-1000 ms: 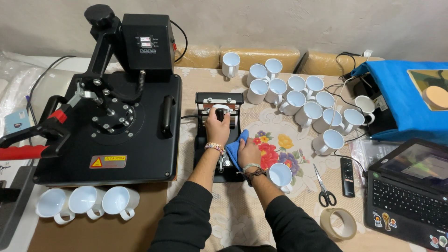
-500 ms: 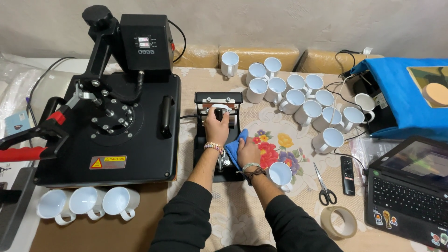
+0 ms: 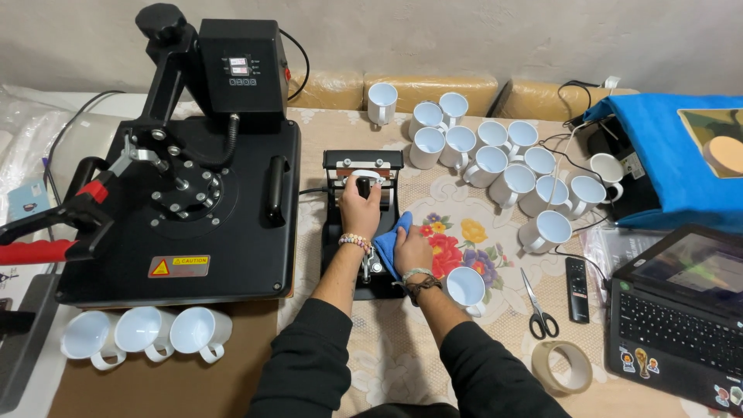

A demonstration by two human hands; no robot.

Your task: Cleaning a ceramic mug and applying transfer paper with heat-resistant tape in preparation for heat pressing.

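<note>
In the head view, the left hand (image 3: pixel 361 207) is wrapped around the black knob-topped lever (image 3: pixel 362 186) of a small black mug press (image 3: pixel 361 224) that sits on the worktop (image 3: pixel 480 340) between the big flat heat press (image 3: pixel 178 209) and a patterned cloth with a flower print (image 3: pixel 457 236); the fingers are curled shut on the lever, and a beaded bracelet sits on that wrist. The right hand (image 3: pixel 412 251) lies just beside the press on its right flank, closed loosely over a blue cloth (image 3: pixel 389 240) that it pushes against the machine; whether the fingers pinch the cloth or only cover it cannot be told. Touching the right wrist is a single white mug (image 3: pixel 466 288), mouth up. Farther back on the right stands a cluster of white mugs (image 3: pixel 503 166), well apart from both hands. Three more white mugs (image 3: pixel 143 334) lie on their sides in front of the flat press. Near the right forearm lie scissors (image 3: pixel 538 306), a black remote (image 3: pixel 576 290) and a roll of tape (image 3: pixel 563 368), with an open laptop (image 3: pixel 681 310) at the right edge and a blue bag (image 3: pixel 681 159) behind it.
</note>
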